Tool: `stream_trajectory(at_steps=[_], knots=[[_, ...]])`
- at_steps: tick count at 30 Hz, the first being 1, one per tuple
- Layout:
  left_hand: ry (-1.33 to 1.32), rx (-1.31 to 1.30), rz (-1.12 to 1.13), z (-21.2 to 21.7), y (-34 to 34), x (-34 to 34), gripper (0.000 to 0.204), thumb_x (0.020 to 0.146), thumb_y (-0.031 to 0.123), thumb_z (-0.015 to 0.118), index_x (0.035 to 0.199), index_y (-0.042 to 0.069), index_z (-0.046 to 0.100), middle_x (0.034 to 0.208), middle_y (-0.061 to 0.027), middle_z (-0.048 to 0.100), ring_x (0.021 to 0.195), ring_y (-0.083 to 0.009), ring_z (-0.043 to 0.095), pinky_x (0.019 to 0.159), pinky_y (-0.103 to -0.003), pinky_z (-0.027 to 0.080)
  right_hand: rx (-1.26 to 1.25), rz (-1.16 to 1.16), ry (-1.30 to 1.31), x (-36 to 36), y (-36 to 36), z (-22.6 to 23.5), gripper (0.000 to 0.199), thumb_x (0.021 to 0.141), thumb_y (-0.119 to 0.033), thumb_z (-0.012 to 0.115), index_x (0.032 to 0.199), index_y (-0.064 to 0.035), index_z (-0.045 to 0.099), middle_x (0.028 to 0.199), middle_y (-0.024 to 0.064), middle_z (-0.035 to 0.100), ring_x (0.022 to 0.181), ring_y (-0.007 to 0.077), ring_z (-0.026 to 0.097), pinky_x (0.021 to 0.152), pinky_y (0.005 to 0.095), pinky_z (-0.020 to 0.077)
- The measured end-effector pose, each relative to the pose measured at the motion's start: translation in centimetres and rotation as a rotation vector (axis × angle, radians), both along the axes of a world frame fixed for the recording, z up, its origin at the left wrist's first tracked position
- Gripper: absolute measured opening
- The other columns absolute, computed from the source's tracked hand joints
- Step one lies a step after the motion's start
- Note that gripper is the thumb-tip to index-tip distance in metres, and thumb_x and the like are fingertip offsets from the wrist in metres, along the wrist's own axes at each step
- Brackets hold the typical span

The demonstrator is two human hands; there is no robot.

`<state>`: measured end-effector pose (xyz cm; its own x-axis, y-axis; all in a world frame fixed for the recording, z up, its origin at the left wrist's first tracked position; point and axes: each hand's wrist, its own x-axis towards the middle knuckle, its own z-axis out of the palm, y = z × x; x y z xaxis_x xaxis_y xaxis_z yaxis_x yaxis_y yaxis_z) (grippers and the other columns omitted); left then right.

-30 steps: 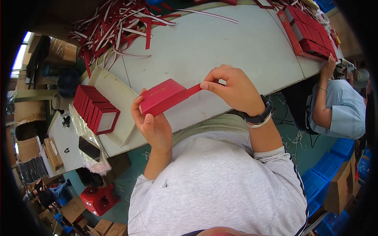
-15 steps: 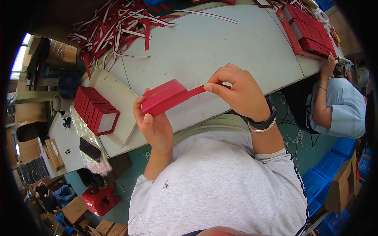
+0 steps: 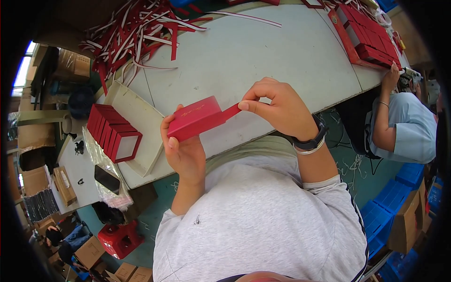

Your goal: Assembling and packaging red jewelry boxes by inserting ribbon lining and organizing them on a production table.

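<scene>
My left hand (image 3: 184,152) grips a small red box (image 3: 195,117) from its left end, thumb on the near side and fingertips over the far edge. A red strip (image 3: 231,113) runs from the box's right end up to my right hand (image 3: 278,104). There my right thumb and forefinger pinch its end. The strip looks taut and slightly tilted. Both hands hang above the near edge of the white table (image 3: 263,56). To the left, a row of similar red boxes (image 3: 112,134) stands partly in a shallow cream tray (image 3: 149,162).
A tangled heap of red and white strips (image 3: 136,35) covers the far left of the table. A phone (image 3: 107,178) lies on plastic wrap at left. Stacked red boxes (image 3: 371,35) stand far right, beside another person (image 3: 401,124). Blue crates (image 3: 380,211) stand at lower right.
My right hand has shifted slightly left, with its pinch closer to the box. The box has barely moved in my left hand.
</scene>
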<state>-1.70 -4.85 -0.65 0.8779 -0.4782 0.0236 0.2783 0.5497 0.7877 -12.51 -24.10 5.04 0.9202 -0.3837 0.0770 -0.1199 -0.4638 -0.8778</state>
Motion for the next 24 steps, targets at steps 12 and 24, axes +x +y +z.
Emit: stream_trajectory(at_steps=[12, 24], knots=[[0.287, -0.077, -0.118, 0.0, -1.3, -0.1, 0.069, 0.085, 0.049, 0.053, 0.138, 0.007, 0.035, 0.133, -0.0203, 0.043, 0.126, -0.0307, 0.043, 0.108, -0.047, 0.033, 0.338, 0.065, -0.104, 1.3, 3.9, -3.1, 0.013, 0.087, -0.016, 0.064, 0.088, -0.0026, 0.063, 0.108, 0.0140, 0.063, 0.094, 0.0213, 0.060, 0.081, 0.0317, 0.0469], [-0.310, 0.309, 0.015, -2.2, -0.8, -1.0, 0.123, 0.064, 0.043, 0.085, 0.147, 0.005, 0.003, 0.142, -0.0147, 0.030, 0.129, -0.0261, 0.036, 0.104, -0.041, 0.037, 0.198, -0.001, -0.151, 1.1, 5.9, -2.7, 0.012, 0.082, -0.013, 0.069, 0.084, -0.0018, 0.066, 0.120, 0.0133, 0.057, 0.092, 0.0209, 0.061, 0.080, 0.0299, 0.0485]])
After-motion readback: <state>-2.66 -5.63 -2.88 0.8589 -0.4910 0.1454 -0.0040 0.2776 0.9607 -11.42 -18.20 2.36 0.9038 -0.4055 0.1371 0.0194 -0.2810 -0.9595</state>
